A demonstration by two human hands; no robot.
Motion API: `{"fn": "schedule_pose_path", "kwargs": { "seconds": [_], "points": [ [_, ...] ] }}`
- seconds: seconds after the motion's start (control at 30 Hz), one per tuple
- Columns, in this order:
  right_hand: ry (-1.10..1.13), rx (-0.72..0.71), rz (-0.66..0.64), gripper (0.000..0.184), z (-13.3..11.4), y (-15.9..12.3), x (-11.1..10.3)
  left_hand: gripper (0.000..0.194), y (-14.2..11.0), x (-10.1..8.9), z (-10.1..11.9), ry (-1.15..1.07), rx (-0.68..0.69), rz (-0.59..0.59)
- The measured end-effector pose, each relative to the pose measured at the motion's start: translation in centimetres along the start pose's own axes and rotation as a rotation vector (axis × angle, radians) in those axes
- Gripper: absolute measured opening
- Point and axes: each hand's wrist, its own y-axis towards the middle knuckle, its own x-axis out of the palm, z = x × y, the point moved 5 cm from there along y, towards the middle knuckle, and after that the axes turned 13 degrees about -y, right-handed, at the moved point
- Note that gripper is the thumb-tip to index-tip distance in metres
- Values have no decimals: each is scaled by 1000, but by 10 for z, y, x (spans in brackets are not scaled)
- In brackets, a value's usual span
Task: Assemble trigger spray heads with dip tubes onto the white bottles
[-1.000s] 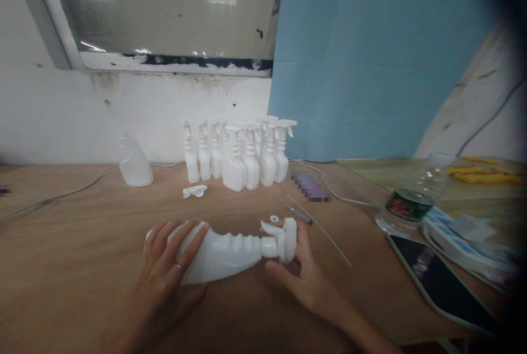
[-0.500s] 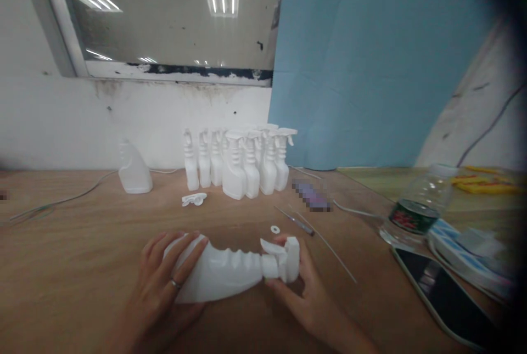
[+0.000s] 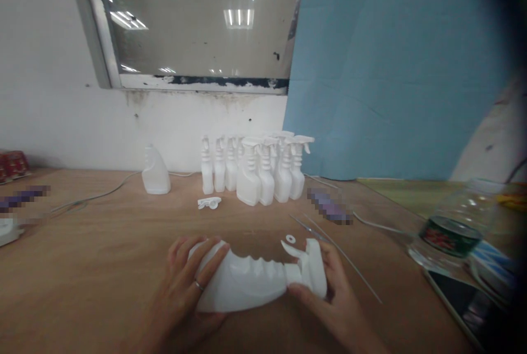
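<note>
A white spray bottle (image 3: 247,282) lies on its side on the wooden table (image 3: 102,266), nozzle end pointing right. My left hand (image 3: 187,282) is wrapped over its wide base, a ring on one finger. My right hand (image 3: 329,288) grips the white trigger head (image 3: 310,273) at the bottle's neck. A small white ring-shaped washer (image 3: 290,239) lies just behind the trigger head.
Several white spray bottles (image 3: 259,170) stand in a cluster at the back by the wall, a capless bottle (image 3: 155,172) to their left, a loose trigger head (image 3: 209,202) in front. Thin tubes (image 3: 341,255), a clear water bottle (image 3: 453,230) and a phone (image 3: 473,304) lie at right.
The view has swung left and up a little, so everything sits further right in the picture. Both hands keep the same hold on the lying bottle.
</note>
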Motion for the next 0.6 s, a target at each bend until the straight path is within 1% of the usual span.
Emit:
{"fn": "schedule_pose_path", "kwargs": {
  "seconds": [0.13,0.33,0.5,0.6],
  "points": [
    [24,24,-97,67,-3,-1,1,80,0,-2,2,6,17,28],
    [23,107,-135,63,-5,2,-3,76,0,-1,1,12,1,43],
    [-50,162,-135,52,-6,6,-4,71,1,-4,1,16,9,73],
    [-129,189,-152,44,-9,5,-3,72,0,-5,1,-4,16,63]
  ]
}}
